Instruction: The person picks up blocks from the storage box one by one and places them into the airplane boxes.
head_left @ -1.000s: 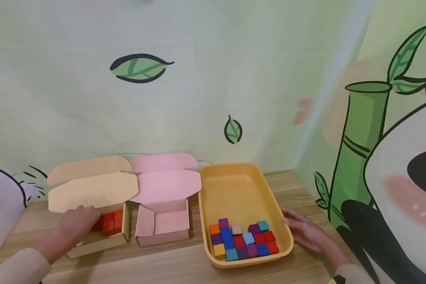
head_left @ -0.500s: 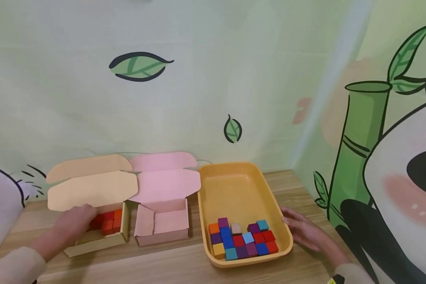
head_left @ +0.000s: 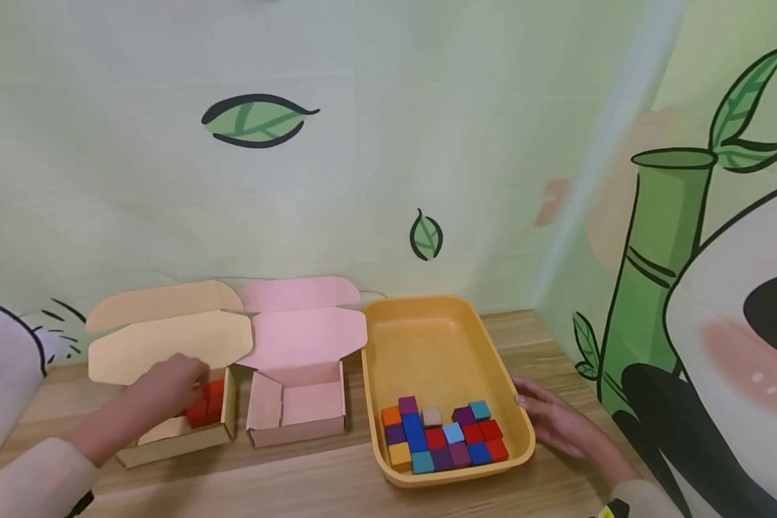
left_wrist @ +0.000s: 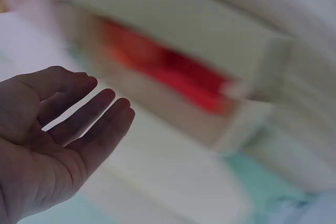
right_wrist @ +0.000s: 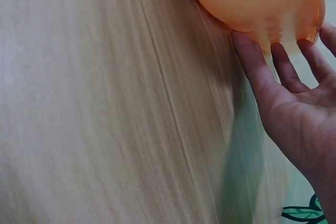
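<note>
Over the tan cardboard box (head_left: 188, 447) on the left hovers my left hand (head_left: 168, 388), its loosely bent fingers holding nothing in the left wrist view. Red and orange-red cubes (head_left: 206, 404) lie in that box, partly hidden behind the hand. My right hand (head_left: 553, 421) touches the right outer side of the yellow tray (head_left: 421, 345) with spread, nearly straight fingertips (right_wrist: 276, 48). Several wooden cubes (head_left: 453, 434) in red, blue, purple, orange, yellow, light blue and plain wood gather at the tray's near end.
Between the tan box and the tray stands a pink cardboard box (head_left: 298, 424) with its lid raised. The tan box's lid (head_left: 168, 345) also stands up, leaning back toward the printed wall cloth (head_left: 337, 180). Everything rests on a wood-grain table (head_left: 285, 482).
My left hand was lower over the left part of the tan box; it has risen and moved right, above the red cubes. The right hand stays at the tray's side.
</note>
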`<state>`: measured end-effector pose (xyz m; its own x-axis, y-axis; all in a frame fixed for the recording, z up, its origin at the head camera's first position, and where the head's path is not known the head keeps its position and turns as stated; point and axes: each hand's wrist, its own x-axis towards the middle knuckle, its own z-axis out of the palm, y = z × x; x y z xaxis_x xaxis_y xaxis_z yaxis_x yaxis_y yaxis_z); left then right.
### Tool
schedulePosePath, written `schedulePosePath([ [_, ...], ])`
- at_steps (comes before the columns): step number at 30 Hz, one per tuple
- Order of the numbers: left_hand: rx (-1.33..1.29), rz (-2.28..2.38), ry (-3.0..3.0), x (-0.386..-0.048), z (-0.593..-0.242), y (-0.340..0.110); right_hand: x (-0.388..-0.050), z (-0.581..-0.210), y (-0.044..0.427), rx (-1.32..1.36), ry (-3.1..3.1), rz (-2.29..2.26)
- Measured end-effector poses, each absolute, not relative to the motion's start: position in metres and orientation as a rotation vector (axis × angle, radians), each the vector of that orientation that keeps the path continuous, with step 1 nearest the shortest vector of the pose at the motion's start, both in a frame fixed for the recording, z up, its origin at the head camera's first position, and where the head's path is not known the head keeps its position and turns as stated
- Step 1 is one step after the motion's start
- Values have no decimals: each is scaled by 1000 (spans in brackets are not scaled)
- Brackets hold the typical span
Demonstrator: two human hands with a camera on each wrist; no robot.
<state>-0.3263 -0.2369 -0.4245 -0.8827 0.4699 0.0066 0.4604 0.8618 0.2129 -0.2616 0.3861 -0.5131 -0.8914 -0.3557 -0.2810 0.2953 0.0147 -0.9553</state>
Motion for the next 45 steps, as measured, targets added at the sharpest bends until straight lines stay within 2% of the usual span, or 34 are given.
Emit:
schedulePosePath([
  [5,977,416,2871,-330,-380,-151,-263,-509,388,-60,1863,-1936],
  [8,1150,407,2763,-336,-370,-94,-263,-510,388,-66,1846,-1954],
  [13,1251,241,2634,-338,-385,2,-263,-515,385,-50,1842,-1981],
  [19,1061,55,2567,-328,-413,78,-263,-516,378,-38,1885,-1957],
  [29,784,-103,2663,-335,-431,114,-259,-513,382,-30,1893,-1948],
  [39,796,-192,2678,-337,-432,112,-257,-510,382,-23,1880,-1953],
  [45,919,-319,2593,-335,-429,110,-258,-512,381,-28,1878,-1955],
])
